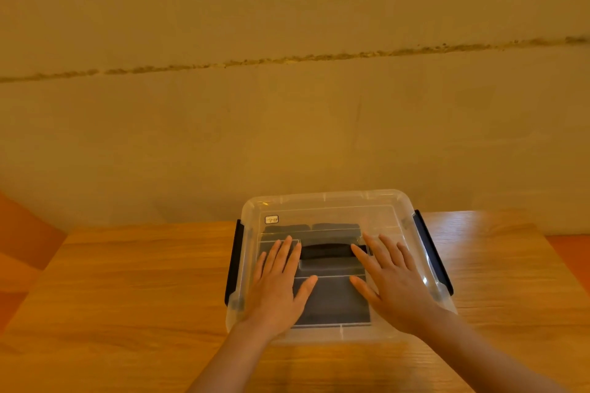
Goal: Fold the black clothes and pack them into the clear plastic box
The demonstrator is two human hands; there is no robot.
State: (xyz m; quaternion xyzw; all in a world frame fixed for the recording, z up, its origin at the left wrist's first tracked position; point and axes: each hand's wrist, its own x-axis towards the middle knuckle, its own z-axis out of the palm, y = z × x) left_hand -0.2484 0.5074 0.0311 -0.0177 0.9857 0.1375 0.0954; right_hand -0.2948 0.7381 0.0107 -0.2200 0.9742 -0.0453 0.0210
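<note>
The clear plastic box [322, 201] stands on the wooden table with its clear lid on. Folded black clothes [332, 300] show through the lid inside it. A black carry handle [325, 250] lies across the middle of the lid. My left hand [276, 287] lies flat on the lid's left half with straight fingers. On the right half, my right hand [394, 284] presses the lid the same way. Dark latches sit on the box's left side [232, 260] and right side [432, 250].
The wooden table [127, 297] stretches to both sides of the box. A plain beige wall [287, 121] rises directly behind the box. Orange surfaces show at the far left and far right edges.
</note>
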